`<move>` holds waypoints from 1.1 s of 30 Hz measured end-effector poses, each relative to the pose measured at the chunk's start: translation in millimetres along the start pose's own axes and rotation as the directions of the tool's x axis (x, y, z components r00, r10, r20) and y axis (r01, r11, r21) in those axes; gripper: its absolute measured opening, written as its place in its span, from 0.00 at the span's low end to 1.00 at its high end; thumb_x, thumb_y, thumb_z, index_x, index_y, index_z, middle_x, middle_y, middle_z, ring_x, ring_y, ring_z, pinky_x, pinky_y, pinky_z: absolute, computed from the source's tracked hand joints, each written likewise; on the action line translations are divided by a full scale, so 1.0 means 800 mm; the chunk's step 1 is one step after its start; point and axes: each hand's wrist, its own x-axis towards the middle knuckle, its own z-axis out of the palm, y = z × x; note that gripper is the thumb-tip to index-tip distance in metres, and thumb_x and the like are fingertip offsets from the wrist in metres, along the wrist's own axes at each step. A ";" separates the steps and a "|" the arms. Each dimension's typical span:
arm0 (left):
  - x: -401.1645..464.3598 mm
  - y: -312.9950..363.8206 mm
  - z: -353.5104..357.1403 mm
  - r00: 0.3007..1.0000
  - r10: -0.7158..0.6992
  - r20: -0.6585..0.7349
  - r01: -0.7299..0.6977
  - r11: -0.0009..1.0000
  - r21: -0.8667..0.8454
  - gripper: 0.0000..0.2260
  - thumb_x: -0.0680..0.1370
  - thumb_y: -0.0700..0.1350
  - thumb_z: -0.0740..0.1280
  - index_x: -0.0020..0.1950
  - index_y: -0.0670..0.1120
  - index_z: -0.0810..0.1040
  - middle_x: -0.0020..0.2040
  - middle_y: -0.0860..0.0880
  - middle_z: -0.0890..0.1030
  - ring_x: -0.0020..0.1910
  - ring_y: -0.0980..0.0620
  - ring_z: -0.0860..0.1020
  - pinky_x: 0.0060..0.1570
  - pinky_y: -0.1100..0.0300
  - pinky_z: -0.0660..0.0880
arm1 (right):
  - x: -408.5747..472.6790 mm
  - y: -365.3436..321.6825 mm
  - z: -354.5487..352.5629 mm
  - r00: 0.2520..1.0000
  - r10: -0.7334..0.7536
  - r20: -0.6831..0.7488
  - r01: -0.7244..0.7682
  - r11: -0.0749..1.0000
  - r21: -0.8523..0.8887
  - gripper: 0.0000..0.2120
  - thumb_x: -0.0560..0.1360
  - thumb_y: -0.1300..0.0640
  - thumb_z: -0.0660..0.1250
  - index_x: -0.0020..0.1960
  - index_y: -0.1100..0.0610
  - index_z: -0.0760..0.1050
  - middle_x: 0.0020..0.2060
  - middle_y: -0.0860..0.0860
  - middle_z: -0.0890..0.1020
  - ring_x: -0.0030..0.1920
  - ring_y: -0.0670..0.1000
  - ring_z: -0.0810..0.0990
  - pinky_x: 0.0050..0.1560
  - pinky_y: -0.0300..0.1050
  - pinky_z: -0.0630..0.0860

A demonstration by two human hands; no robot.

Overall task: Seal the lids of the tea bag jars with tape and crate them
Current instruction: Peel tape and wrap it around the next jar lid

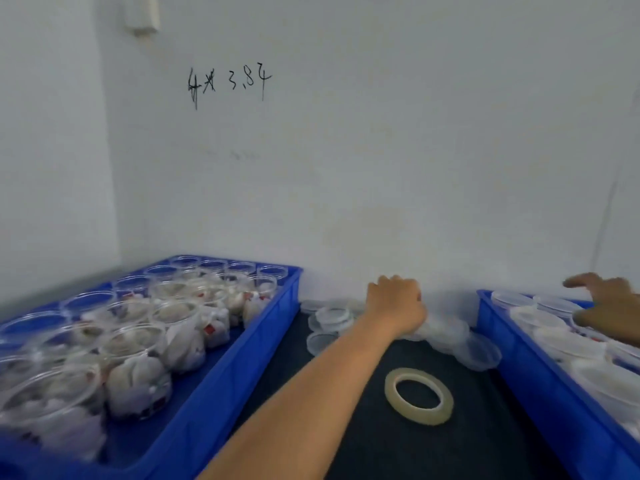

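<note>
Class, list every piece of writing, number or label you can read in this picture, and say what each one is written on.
"4" then a crossed-out or x-like mark, then "3.84": handwritten in black on the white wall.
Red tags on the tea bags inside the clear plastic jars in the left blue plastic crate: too blurred to read.
Nothing else is legible.

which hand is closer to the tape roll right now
Left. The left hand is over the loose lids just beyond the tape roll; the right hand is off over the right crate.
</note>
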 end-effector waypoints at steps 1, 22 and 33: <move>-0.007 -0.031 -0.016 0.998 -0.062 -0.009 0.062 0.998 -0.012 0.13 0.79 0.46 0.61 0.60 0.44 0.78 0.60 0.43 0.77 0.60 0.41 0.73 0.58 0.51 0.69 | -0.005 -0.037 0.008 0.996 -0.076 0.055 0.075 0.997 0.005 0.24 0.72 0.64 0.68 0.66 0.55 0.69 0.61 0.63 0.70 0.59 0.64 0.71 0.61 0.58 0.70; -0.032 -0.361 -0.060 0.821 -0.549 0.156 0.570 0.775 -0.274 0.25 0.78 0.34 0.58 0.75 0.46 0.60 0.64 0.39 0.75 0.55 0.41 0.79 0.47 0.51 0.80 | -0.001 -0.426 0.274 0.834 -0.436 0.339 0.236 0.837 0.493 0.20 0.76 0.68 0.59 0.68 0.61 0.69 0.58 0.58 0.75 0.53 0.54 0.75 0.59 0.49 0.72; 0.019 -0.397 -0.014 0.840 -0.507 0.192 0.518 0.856 -0.006 0.20 0.76 0.38 0.67 0.67 0.43 0.68 0.64 0.41 0.76 0.61 0.44 0.76 0.60 0.53 0.73 | 0.039 -0.489 0.360 0.802 -0.424 0.421 0.373 0.906 0.200 0.16 0.77 0.59 0.60 0.63 0.50 0.73 0.67 0.52 0.73 0.71 0.57 0.64 0.71 0.60 0.58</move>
